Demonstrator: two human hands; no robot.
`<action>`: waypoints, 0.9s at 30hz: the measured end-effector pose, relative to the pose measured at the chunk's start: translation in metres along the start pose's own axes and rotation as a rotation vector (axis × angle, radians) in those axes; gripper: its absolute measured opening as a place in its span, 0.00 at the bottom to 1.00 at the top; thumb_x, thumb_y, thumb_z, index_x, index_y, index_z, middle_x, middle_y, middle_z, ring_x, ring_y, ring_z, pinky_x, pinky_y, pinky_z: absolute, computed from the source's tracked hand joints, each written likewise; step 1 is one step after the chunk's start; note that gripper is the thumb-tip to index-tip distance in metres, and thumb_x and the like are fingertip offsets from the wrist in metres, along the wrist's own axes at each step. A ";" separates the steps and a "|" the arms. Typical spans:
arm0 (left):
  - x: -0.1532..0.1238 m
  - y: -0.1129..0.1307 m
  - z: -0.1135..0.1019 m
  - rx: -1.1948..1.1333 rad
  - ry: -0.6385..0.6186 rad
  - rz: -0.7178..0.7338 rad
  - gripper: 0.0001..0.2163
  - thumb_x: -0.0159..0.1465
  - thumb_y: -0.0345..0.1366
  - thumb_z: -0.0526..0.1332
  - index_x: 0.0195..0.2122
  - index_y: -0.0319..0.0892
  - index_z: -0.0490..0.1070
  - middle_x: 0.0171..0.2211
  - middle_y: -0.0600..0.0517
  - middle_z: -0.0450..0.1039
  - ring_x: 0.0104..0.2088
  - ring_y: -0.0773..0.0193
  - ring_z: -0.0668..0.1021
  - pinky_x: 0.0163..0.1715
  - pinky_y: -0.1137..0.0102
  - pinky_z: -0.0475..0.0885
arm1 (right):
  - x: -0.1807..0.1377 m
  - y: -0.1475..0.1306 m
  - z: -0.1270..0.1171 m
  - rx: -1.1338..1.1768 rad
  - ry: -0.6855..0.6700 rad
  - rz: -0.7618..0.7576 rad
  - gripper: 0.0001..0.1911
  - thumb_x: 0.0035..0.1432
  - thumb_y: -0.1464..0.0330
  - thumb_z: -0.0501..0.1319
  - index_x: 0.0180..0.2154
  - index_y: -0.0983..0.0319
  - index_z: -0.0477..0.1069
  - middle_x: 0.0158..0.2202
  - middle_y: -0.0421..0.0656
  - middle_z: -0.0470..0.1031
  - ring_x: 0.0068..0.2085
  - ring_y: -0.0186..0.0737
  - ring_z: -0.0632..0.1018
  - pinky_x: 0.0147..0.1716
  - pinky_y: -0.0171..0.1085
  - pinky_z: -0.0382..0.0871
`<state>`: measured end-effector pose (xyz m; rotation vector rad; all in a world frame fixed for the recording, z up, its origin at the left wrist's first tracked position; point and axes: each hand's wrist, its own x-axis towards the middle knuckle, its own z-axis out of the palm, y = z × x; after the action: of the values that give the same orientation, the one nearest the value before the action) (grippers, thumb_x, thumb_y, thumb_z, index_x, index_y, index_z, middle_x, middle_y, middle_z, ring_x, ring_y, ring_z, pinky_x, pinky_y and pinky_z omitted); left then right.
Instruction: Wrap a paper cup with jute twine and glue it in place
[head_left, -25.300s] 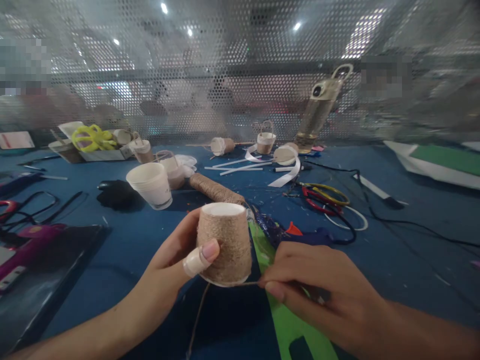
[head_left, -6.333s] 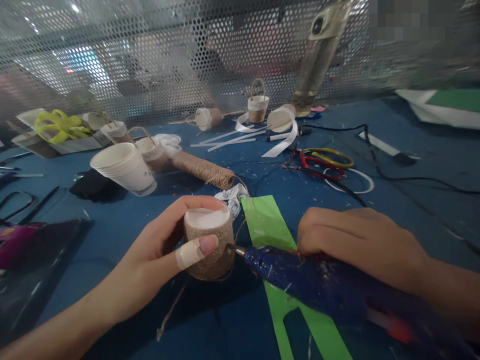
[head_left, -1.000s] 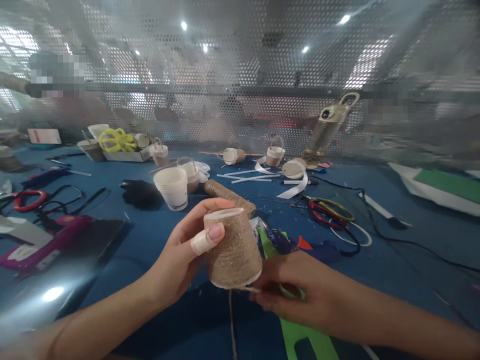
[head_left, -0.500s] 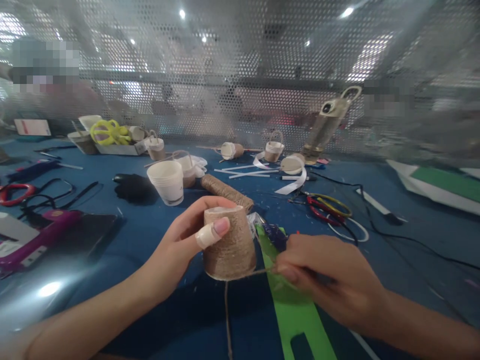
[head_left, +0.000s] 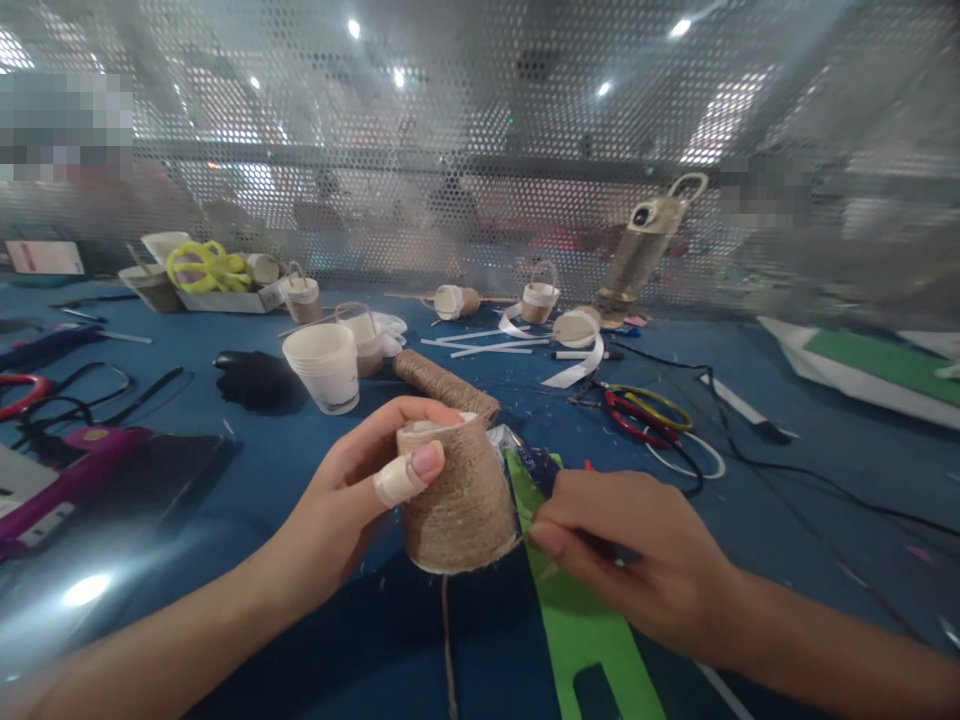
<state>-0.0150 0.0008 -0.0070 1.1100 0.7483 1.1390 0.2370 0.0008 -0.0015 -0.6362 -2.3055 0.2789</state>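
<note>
My left hand (head_left: 375, 475), a bandage round its thumb, grips a paper cup (head_left: 459, 500) wrapped in brown twine, thumb outside and fingers over the rim. The cup is tilted, its wide end down. A strand of twine (head_left: 523, 540) runs from its lower right edge to my right hand (head_left: 622, 540), which is closed with thumb and finger pinched on it. Just beyond those fingers is a dark blue tool (head_left: 538, 466) like a glue gun, partly hidden; I cannot tell whether the hand also holds it. Another twine length (head_left: 448, 640) hangs below the cup.
A green strip (head_left: 581, 630) lies under my right hand. Behind the cup are a twine roll (head_left: 446, 385), stacked paper cups (head_left: 324, 365) and a black glove (head_left: 255, 380). Scissors (head_left: 645, 412) and a cable lie right, a purple power strip (head_left: 75, 480) left.
The cup has turned and tilted slightly in my left hand. The twine strand between it and my right hand is shorter. The whole view has shifted a little.
</note>
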 end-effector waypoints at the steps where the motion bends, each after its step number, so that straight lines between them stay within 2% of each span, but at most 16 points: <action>1: 0.000 0.000 0.000 -0.003 -0.010 0.007 0.13 0.63 0.51 0.76 0.44 0.53 0.83 0.49 0.53 0.83 0.48 0.56 0.79 0.48 0.64 0.72 | 0.000 0.000 0.000 -0.009 0.001 -0.002 0.14 0.73 0.72 0.59 0.31 0.59 0.69 0.23 0.31 0.66 0.23 0.28 0.63 0.24 0.31 0.56; 6: -0.002 -0.003 -0.002 -0.043 -0.083 -0.010 0.11 0.64 0.50 0.75 0.45 0.54 0.83 0.48 0.53 0.84 0.48 0.58 0.80 0.46 0.68 0.73 | -0.001 -0.001 -0.001 -0.039 -0.005 -0.020 0.15 0.76 0.71 0.57 0.32 0.59 0.68 0.24 0.32 0.68 0.24 0.29 0.65 0.26 0.32 0.57; 10: -0.001 -0.004 -0.003 -0.058 -0.078 -0.033 0.12 0.64 0.49 0.76 0.44 0.52 0.83 0.45 0.53 0.83 0.44 0.61 0.80 0.42 0.72 0.73 | -0.001 0.004 -0.001 -0.034 -0.037 0.008 0.15 0.75 0.71 0.57 0.32 0.59 0.69 0.24 0.33 0.69 0.24 0.30 0.65 0.26 0.33 0.55; 13: 0.001 -0.004 -0.001 -0.062 -0.079 -0.044 0.12 0.64 0.49 0.76 0.44 0.52 0.83 0.44 0.54 0.83 0.43 0.62 0.80 0.42 0.73 0.74 | -0.001 0.009 -0.002 0.048 -0.116 0.149 0.15 0.76 0.67 0.56 0.32 0.59 0.69 0.24 0.33 0.68 0.23 0.29 0.65 0.25 0.33 0.55; 16: -0.001 -0.004 -0.001 -0.056 -0.106 -0.022 0.12 0.64 0.49 0.76 0.45 0.53 0.84 0.49 0.54 0.83 0.48 0.61 0.81 0.47 0.71 0.74 | 0.001 0.009 -0.004 0.209 -0.221 0.330 0.17 0.77 0.56 0.57 0.42 0.60 0.74 0.25 0.34 0.70 0.25 0.32 0.69 0.25 0.33 0.58; 18: -0.003 -0.004 -0.002 -0.025 -0.159 0.013 0.11 0.66 0.49 0.75 0.47 0.54 0.84 0.55 0.55 0.82 0.54 0.58 0.80 0.52 0.70 0.74 | 0.003 0.006 -0.004 0.329 -0.290 0.419 0.25 0.73 0.46 0.59 0.49 0.61 0.76 0.27 0.35 0.70 0.26 0.34 0.69 0.26 0.33 0.58; 21: -0.006 -0.006 -0.005 0.034 -0.275 0.057 0.12 0.69 0.48 0.72 0.52 0.57 0.83 0.60 0.55 0.80 0.60 0.55 0.78 0.55 0.69 0.73 | 0.007 0.000 -0.001 0.548 -0.381 0.513 0.36 0.62 0.37 0.65 0.50 0.63 0.77 0.29 0.37 0.71 0.29 0.36 0.70 0.28 0.34 0.63; 24: -0.006 -0.007 -0.003 0.102 -0.344 0.056 0.15 0.70 0.49 0.70 0.57 0.58 0.80 0.65 0.54 0.76 0.62 0.52 0.77 0.58 0.66 0.73 | 0.009 -0.005 0.002 0.746 -0.403 0.586 0.37 0.57 0.37 0.70 0.50 0.62 0.78 0.33 0.40 0.74 0.36 0.40 0.74 0.36 0.36 0.70; 27: -0.011 -0.004 -0.001 0.199 -0.310 0.151 0.20 0.73 0.52 0.65 0.64 0.59 0.76 0.72 0.52 0.70 0.70 0.48 0.71 0.64 0.62 0.70 | 0.009 -0.006 0.002 0.788 -0.361 0.624 0.36 0.52 0.41 0.75 0.47 0.63 0.79 0.35 0.41 0.75 0.38 0.41 0.74 0.39 0.37 0.72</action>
<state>-0.0173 -0.0092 -0.0121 1.4920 0.5494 1.0004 0.2279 -0.0001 0.0046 -0.9001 -1.9886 1.6017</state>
